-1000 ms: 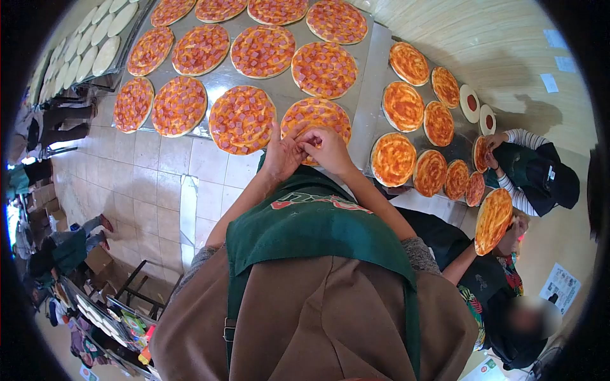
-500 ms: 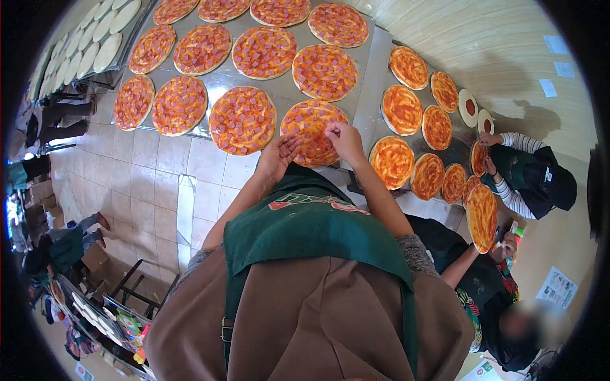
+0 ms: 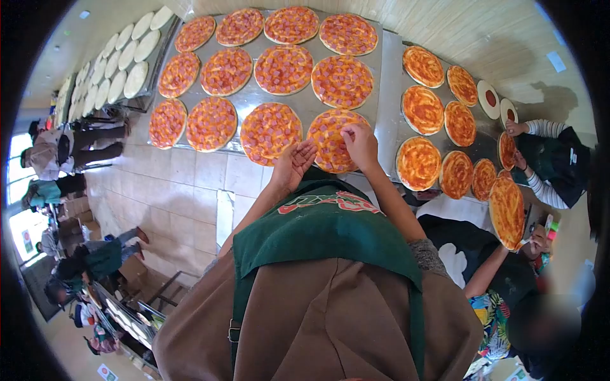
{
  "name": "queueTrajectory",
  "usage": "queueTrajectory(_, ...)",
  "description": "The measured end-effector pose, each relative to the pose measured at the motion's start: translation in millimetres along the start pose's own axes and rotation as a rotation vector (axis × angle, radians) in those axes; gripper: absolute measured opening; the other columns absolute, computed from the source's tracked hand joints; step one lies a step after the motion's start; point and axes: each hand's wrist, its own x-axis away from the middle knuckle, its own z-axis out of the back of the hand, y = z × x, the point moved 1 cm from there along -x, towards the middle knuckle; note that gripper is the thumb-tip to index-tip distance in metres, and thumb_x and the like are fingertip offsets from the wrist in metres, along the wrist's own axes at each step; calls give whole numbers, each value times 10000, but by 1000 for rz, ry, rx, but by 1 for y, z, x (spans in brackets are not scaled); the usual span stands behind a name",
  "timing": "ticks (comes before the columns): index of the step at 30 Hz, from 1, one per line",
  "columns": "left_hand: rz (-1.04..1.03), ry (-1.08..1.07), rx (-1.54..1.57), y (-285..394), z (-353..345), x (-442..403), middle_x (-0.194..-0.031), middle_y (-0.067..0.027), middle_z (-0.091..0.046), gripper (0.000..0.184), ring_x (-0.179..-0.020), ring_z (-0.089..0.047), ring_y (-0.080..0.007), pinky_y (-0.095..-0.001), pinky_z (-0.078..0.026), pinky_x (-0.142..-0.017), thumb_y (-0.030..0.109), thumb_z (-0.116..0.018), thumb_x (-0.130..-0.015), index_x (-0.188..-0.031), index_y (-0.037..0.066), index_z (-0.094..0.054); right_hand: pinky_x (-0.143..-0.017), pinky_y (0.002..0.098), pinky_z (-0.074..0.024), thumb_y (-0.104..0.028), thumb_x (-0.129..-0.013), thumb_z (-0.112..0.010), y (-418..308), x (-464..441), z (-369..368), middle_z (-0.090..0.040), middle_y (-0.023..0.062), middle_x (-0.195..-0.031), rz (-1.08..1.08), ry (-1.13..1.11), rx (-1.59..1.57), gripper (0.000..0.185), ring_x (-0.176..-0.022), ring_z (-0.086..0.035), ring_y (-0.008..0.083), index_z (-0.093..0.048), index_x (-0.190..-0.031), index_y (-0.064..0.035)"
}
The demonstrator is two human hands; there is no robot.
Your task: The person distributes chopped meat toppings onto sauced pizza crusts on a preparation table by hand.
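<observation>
My left hand (image 3: 294, 165) is palm up and loosely cupped, its fingers apart, at the near left edge of a round pizza (image 3: 330, 124). I make out nothing lying in its palm. Over the right part of that pizza, my right hand (image 3: 361, 147) has its fingertips pinched together; what they hold, if anything, is too small to see. The pizza carries orange-red sauce and pink ham cubes. Just left of it lies another ham-topped pizza (image 3: 271, 130). Both are on a metal table (image 3: 244, 101).
Several ham-topped pizzas (image 3: 284, 70) fill rows behind. On the right table, sauced bases (image 3: 422, 109) lie near a striped-sleeved co-worker (image 3: 553, 162). Another co-worker holds a tilted sauced base (image 3: 506, 209). Plain dough rounds (image 3: 136, 79) are far left, with people (image 3: 95, 254) beyond.
The whole view has shifted, so the tables sit further right and lower. My right hand stays pinched over the same pizza, and my left hand remains cupped at its edge.
</observation>
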Motion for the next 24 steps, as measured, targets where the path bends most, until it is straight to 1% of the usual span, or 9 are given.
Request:
queueTrajectory(2, 11, -17, -39, 13, 1, 0, -1236, -190, -549, 419, -1180, -543, -274, -365, -456, -1005, 300, -365, -1000, -1203, -51, -469, -776, 380, -475, -193, -823, -670, -12, 3, 1, -666, 111, -890, -35, 106, -114, 155, -861, -619, 273, -671, -892, -54)
queueTrajectory(5, 49, -55, -61, 34, 0, 1, -1261, -193, -541, 460, -1188, -540, -270, -358, -453, -1000, 343, -316, -1009, -1211, -41, -470, -732, 357, -476, -193, -829, -663, -31, 8, -4, -664, 106, -864, -161, 111, -256, 159, -803, -622, 257, -672, -882, -43)
queueTrajectory(9, 88, -174, -54, 58, -6, -6, -1311, -211, -502, 540, -1206, -520, -280, -376, -421, -1031, 401, -281, -1007, -1287, -40, -417, -651, 341, -473, -181, -821, -662, -74, 17, -17, -651, 90, -812, -90, 137, -471, 140, -708, -606, 217, -678, -855, -46)
queueTrajectory(10, 107, -189, -60, 61, -7, -4, -1305, -207, -509, 542, -1203, -519, -284, -384, -409, -1042, 398, -286, -1006, -1301, -37, -414, -682, 348, -472, -179, -804, -672, -82, 19, -22, -628, 81, -792, -47, 105, -538, 130, -744, -600, 234, -688, -872, -70)
queueTrajectory(11, 128, -205, -63, 63, -8, -3, -1298, -203, -517, 544, -1200, -517, -288, -392, -398, -1053, 396, -290, -1005, -1315, -34, -412, -696, 352, -472, -179, -798, -675, -91, 21, -24, -622, 80, -809, -3, 96, -483, 132, -771, -597, 240, -690, -880, -77)
queueTrajectory(14, 194, -297, -114, 64, 1, -11, -1253, -177, -551, 573, -1082, -566, -262, -366, -452, -949, 439, -292, -999, -1332, -13, -407, -754, 371, -473, -184, -770, -689, -113, 28, -25, -595, 81, -912, 103, 63, -287, 177, -895, -571, 265, -691, -926, -100)
queueTrajectory(18, 245, -287, -150, 59, -4, -9, -1215, -161, -566, 577, -991, -590, -204, -301, -488, -842, 482, -299, -996, -1310, 14, -424, -782, 363, -476, -160, -728, -730, -113, 34, -27, -597, 81, -917, 56, 11, -221, 197, -891, -576, 267, -684, -905, -87)
queueTrajectory(21, 303, -356, -60, 55, -6, -11, -1211, -163, -569, 565, -1022, -582, -238, -349, -474, -899, 450, -311, -998, -1315, -3, -426, -765, 347, -476, -148, -731, -729, -102, 38, -22, -620, 80, -906, -29, -18, -230, 174, -867, -585, 239, -672, -875, -66)
queueTrajectory(24, 280, -325, -252, 52, -13, -14, -1233, -154, -556, 508, -1044, -578, -228, -339, -471, -934, 397, -345, -1006, -1295, -7, -456, -707, 310, -481, -128, -760, -710, -94, 36, -17, -646, 69, -848, -125, -48, -381, 148, -782, -600, 178, -655, -862, -35)
